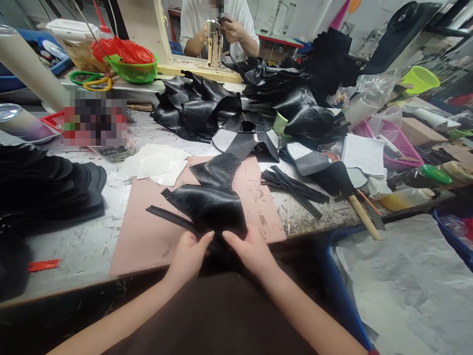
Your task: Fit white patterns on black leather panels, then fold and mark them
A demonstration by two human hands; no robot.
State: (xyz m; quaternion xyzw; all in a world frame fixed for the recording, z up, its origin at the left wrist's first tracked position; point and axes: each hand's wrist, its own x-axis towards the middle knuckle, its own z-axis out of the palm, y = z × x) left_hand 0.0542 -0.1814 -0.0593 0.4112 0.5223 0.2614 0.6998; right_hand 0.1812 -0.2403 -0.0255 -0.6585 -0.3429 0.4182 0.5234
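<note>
Two bare forearms are seen rising from the bottom of the frame; no sleeves, rings, watch or gloves are worn on the left hand (pixel 190 256) or the right hand (pixel 253 251). A dark brown apron (pixel 218 320) is worn at lower centre.

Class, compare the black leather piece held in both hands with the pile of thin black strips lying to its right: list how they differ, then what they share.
The black leather piece is one broad, glossy, wrinkled panel; the black strips are many narrow, straight lengths. The piece lies on the pink mat; the strips lie mostly on the bare worktop beside it. The left hand and right hand grip the piece; nothing touches the strips. Both are black.
</note>
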